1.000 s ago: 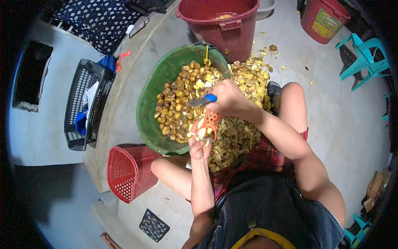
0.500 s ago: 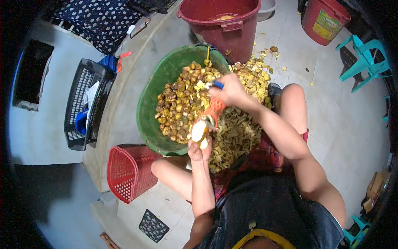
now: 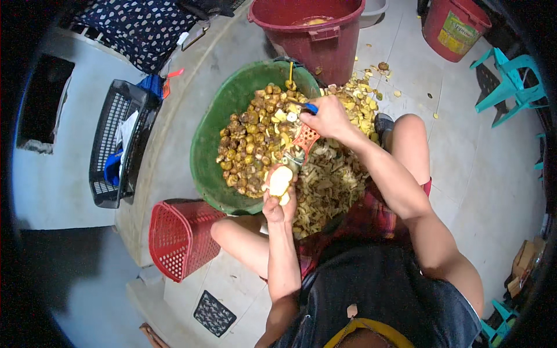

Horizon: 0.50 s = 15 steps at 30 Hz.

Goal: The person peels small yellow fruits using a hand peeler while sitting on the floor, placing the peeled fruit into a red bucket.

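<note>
My left hand (image 3: 278, 207) is closed around a peeled, pale yellow piece of produce (image 3: 281, 181), held over the near edge of the round green tub (image 3: 204, 139). The tub holds many small, round, brown-yellow fruits or tubers (image 3: 250, 132); I cannot tell the kind. My right hand (image 3: 332, 119), farther out and to the right, grips a knife by its blue handle (image 3: 311, 108). The knife's blade points left over the tub, apart from the pale piece. Between the hands is an orange perforated piece (image 3: 306, 137), beside the tub's right side.
Brown peelings (image 3: 328, 188) are heaped before my lap, and yellow slices (image 3: 361, 107) lie right of the tub. Beyond stands a large red bucket (image 3: 313, 46). A red basket (image 3: 185, 238) and a black crate (image 3: 119, 145) are left; a teal chair (image 3: 513, 81) is far right.
My right hand and the knife have moved a little farther out and right, away from the pale piece. My left hand stays nearly in place, still holding it.
</note>
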Motion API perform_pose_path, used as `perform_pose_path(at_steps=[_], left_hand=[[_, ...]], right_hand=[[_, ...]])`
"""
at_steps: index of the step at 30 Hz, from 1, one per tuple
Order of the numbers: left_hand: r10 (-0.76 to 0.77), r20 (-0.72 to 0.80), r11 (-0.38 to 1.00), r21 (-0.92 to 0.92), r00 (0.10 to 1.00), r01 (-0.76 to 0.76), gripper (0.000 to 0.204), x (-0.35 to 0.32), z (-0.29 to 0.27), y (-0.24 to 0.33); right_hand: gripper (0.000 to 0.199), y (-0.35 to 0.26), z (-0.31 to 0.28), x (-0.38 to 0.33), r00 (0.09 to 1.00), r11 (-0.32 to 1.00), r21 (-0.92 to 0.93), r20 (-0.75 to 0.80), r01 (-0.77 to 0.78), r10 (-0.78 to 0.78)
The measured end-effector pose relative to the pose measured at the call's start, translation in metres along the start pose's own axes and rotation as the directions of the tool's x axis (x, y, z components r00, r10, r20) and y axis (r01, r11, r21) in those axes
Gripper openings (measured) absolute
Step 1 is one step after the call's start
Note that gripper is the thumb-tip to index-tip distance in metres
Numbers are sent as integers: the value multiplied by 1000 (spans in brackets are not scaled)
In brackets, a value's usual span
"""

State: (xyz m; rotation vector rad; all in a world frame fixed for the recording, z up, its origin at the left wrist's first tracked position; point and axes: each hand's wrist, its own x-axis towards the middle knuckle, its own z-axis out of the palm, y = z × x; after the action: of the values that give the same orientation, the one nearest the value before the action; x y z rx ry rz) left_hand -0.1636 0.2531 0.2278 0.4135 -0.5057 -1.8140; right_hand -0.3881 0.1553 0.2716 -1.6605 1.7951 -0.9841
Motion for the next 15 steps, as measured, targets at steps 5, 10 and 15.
perform_pose_path(at_steps=[5,10,15], left_hand=[[-13,-20,1000,18,1000,13,83,-2,7,5],[-19,59,991,-130,998,26,78,1,-2,6],[-11,25,1000,-27,1000,12,77,2,3,-1]], right_hand=[[27,-45,-7,-30,944,953,99,142,287,-299],[28,-29,-4,-8,992,997,50,111,59,-64],[27,-20,-2,-9,996,992,129,93,3,-15]])
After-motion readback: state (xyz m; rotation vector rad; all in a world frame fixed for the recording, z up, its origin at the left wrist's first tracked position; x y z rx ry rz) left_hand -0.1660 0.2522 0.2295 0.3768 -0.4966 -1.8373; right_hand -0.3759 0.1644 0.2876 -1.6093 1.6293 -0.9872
